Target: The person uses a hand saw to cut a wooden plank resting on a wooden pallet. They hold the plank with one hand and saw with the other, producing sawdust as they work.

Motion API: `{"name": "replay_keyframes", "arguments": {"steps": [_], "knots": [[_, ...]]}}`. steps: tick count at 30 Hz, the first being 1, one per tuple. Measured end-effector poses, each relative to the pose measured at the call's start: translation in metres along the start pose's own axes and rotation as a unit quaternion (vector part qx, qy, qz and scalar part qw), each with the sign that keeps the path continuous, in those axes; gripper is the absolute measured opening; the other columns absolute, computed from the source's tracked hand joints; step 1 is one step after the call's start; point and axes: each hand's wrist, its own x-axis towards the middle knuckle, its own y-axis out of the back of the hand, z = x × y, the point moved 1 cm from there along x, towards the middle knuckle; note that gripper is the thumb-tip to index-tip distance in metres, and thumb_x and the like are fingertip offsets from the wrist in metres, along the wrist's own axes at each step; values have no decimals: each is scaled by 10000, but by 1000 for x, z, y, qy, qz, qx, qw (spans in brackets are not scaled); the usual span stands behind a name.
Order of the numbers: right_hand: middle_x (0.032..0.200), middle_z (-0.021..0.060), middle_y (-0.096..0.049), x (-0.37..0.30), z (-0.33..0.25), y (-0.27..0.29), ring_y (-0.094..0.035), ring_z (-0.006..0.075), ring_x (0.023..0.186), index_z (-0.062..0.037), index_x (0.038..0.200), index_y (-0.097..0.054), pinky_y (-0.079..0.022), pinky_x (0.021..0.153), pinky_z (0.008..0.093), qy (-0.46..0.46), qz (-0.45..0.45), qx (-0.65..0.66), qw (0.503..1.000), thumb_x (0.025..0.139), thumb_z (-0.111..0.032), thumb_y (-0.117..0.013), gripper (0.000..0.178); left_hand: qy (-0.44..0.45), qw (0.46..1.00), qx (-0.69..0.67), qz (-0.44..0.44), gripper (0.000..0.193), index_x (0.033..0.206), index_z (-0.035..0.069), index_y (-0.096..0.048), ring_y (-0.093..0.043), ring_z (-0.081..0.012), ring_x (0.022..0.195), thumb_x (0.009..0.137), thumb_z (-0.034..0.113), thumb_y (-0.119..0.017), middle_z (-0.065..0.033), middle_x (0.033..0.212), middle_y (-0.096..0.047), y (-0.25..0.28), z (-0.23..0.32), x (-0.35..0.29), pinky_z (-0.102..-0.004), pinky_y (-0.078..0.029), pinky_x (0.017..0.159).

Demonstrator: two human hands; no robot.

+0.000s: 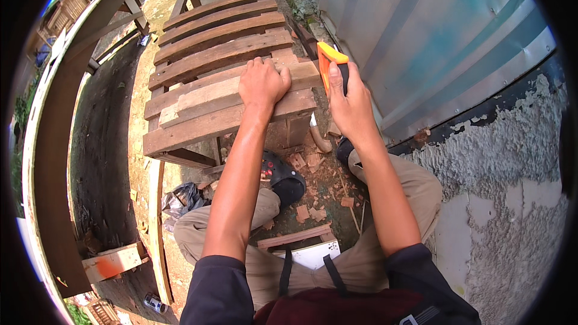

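Observation:
My left hand is closed over a length of wooden board, pressing it flat on a slatted wooden bench. The board lies along the near slats, its right end sticking out toward my other hand. In my right hand is the orange and black handle of a handsaw, held upright just beyond that end, thumb along the grip. The saw's blade cannot be made out clearly from this angle.
Wood offcuts and chips litter the ground between my shoes. A curved brown handle leans under the bench. Corrugated metal sheeting and a rough wall close off the right. Leftward stands a long wooden frame; a can lies nearby.

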Motion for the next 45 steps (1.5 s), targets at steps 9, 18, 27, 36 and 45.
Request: {"name": "replay_keyframes", "arguments": {"steps": [9, 18, 27, 36, 45], "knots": [[820, 131, -641, -116, -48, 76, -632, 250, 736, 33, 1242, -555, -492, 669, 369, -97, -4, 2, 995, 1084, -334, -523, 400, 14, 1000, -11, -17, 501, 1021, -34, -741, -644, -354, 1101, 903, 420, -566, -215, 1100, -701, 1, -11, -3, -451, -520, 969], [823, 206, -677, 2, -30, 26, -663, 317, 725, 55, 1149, -601, -521, 691, 435, -56, 12, -78, 995, 1078, -386, -538, 452, -1, 1000, -14, 13, 463, 952, -29, -735, -646, -357, 1065, 902, 397, -559, -206, 1033, -689, -7, -1, 3, -482, -548, 901], [967, 152, -699, -154, -70, 98, -664, 188, 863, 53, 1252, -578, -521, 771, 329, -113, 19, 11, 993, 1066, -261, -568, 365, -8, 999, -11, 42, 432, 919, -17, -738, -661, -363, 1025, 893, 383, -577, -205, 1000, -695, -6, -10, -5, -473, -556, 882], [932, 305, -701, 32, -26, 14, -684, 499, 905, 62, 1112, -608, -527, 774, 516, -57, 0, -100, 993, 1055, -399, -551, 467, -31, 998, -4, 49, 434, 891, -22, -732, -661, -367, 1008, 892, 383, -578, -209, 991, -694, -9, 10, 4, -481, -546, 888], [1041, 179, -718, -150, -95, 116, -689, 203, 940, 95, 1260, -589, -526, 822, 341, -140, 10, -13, 990, 1041, -209, -611, 375, -2, 1000, -11, 2, 483, 969, -44, -740, -651, -357, 1072, 888, 407, -588, -215, 1068, -696, -4, -5, -4, -460, -528, 947]]}}
